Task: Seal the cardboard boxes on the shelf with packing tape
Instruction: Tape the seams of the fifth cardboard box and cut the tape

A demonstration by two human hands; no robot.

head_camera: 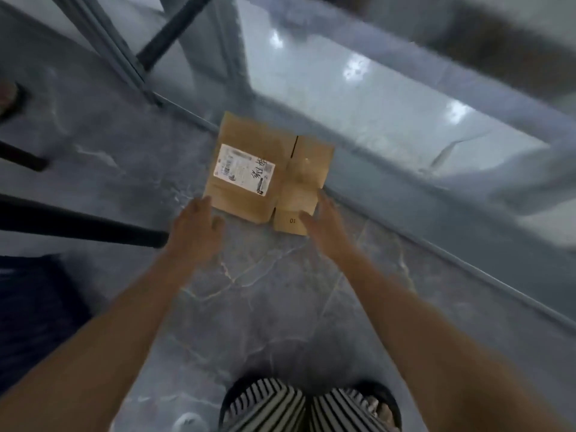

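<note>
A flattened brown cardboard box [268, 169] with a white shipping label [244, 169] lies on the grey marble floor. Both my arms reach down toward it. My left hand [196, 229] hovers just short of the box's near left corner, fingers relaxed and holding nothing. My right hand [324, 222] is at the box's near right corner, straight fingers touching or almost touching the small end flap. No tape is in view.
A pale metal shelf frame [389, 194] runs diagonally behind the box, its shiny bottom board [358, 98] beyond it. Dark bars [81, 226] stick in from the left. My striped trouser legs and sandals [311, 406] are at the bottom. The picture is motion-blurred.
</note>
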